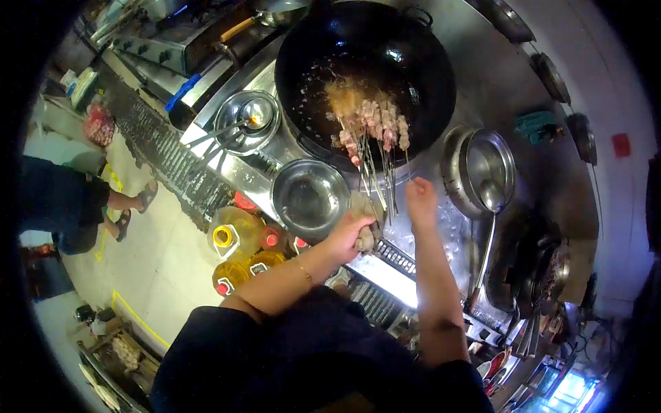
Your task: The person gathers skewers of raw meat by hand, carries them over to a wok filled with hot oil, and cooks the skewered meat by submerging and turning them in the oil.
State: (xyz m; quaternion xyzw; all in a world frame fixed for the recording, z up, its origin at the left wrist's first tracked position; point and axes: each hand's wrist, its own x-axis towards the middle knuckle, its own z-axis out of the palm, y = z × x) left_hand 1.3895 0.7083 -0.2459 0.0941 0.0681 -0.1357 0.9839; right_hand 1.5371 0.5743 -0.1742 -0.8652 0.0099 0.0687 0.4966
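Observation:
A large black wok [296,89] holds bubbling oil, with several meat skewers [375,120] lying in it. Their bare sticks lean out over the near rim towards me. My left hand [348,237] is closed around a crumpled beige cloth [365,239], just below the stick ends. To the right, my right hand [421,199] has its fingers pinched at the lower end of one skewer's stick, whose meat rests at the right of the bunch. An empty metal bowl [310,199] sits left of my left hand.
A ladle [490,196] rests in a metal pot [513,172] on the right. At left, a bowl [224,113] holds ladles. Oil jugs [231,230] stand on the floor below. Another person's legs [120,201] show far left.

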